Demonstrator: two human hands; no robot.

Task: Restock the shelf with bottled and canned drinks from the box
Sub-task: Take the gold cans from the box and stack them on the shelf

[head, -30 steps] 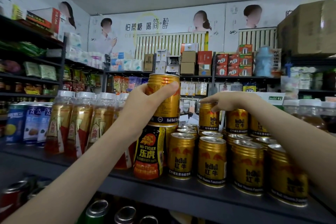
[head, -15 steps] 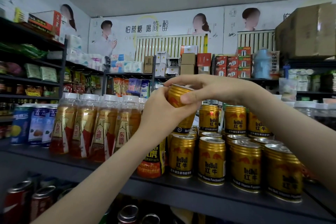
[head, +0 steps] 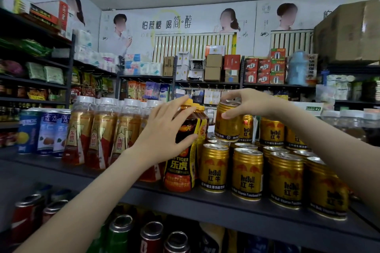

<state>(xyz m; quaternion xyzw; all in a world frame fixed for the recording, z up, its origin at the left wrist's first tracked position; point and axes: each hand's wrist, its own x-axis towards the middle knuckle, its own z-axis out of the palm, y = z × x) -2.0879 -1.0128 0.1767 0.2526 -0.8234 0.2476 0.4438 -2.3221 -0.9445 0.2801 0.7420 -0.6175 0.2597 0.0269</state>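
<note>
Nearest to the camera, at 6 o'clock in the view, the tops of the lower cans (head: 123, 230) show under the dark shelf (head: 226, 205). Two bare forearms reach over this shelf, one from 7 o'clock and one from 4 o'clock.

On the shelf edge, at about 5 o'clock, stands the front row of cans (head: 247, 172), gold with red marks, all upright and close together. Just at 9 o'clock of this row stands a black and orange bottle (head: 181, 162) with a yellow cap. The left hand (head: 164, 131) grips the upper part of this bottle: the fingers curl around near the cap and the thumb presses the front side. The bottle stands upright on the shelf.

The right hand (head: 246, 102) takes the gold can (head: 227, 125) from above, with the fingertips and the thumb pinching around its top rim. This can is a little tilted and is over the second row of cans, at 3 o'clock of the bottle's cap. I cannot tell whether its bottom touches the cans under it.

At 9 o'clock of the left hand stand clear bottles (head: 102, 135) with white caps, and further to 9 o'clock some blue cans (head: 47, 131).

Far behind, at 12 o'clock, other shelves carry small boxes (head: 213, 65), and posters (head: 166, 24) cover the wall. At 2 o'clock a big cardboard box (head: 349, 31) sits high.
</note>
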